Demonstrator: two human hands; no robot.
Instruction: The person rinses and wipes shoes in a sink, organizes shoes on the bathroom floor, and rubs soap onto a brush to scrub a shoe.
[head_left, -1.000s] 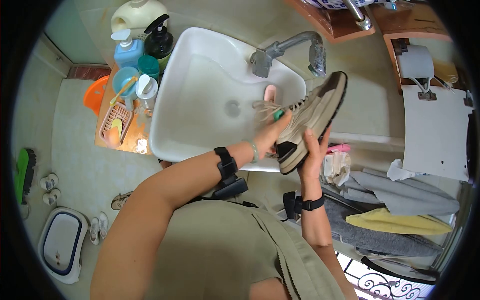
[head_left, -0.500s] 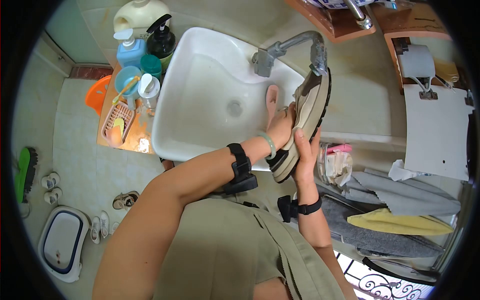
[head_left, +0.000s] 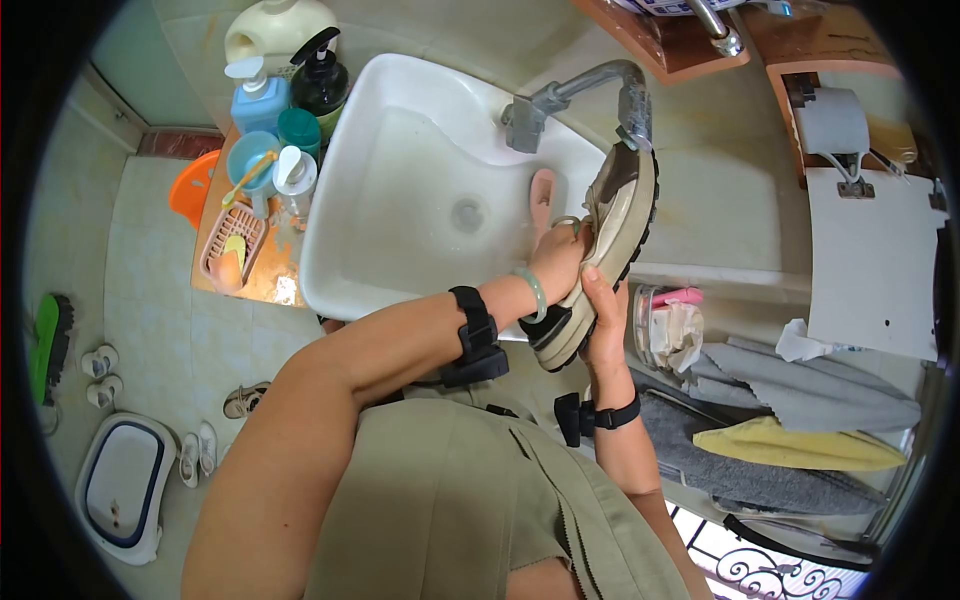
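Observation:
A beige and dark shoe [head_left: 622,222] is held on a slant over the sink's right rim, heel up by the tap's outlet and toe down toward me. My left hand [head_left: 558,262], wearing a pale green bangle, grips the shoe's left side near the opening, its fingertips partly hidden. My right hand [head_left: 604,318] holds the shoe from below on the right, thumb on the upper. The grey tap [head_left: 590,85] ends just above the heel; I cannot make out a water stream. A pink handled tool [head_left: 542,192] lies in the white sink [head_left: 345,180], its lower end behind my left hand.
Pump bottles [head_left: 258,100], a blue cup [head_left: 252,155] and a pink soap dish [head_left: 232,240] crowd the ledge at left. Towels [head_left: 800,440] hang at right, below a glass jar [head_left: 668,330]. A folding basin [head_left: 125,485] and shoes [head_left: 198,452] are on the floor.
The shoe has dropped slightly and turned, so more of its opening shows and its toe sits a little further left and lower. Both hands have kept their hold.

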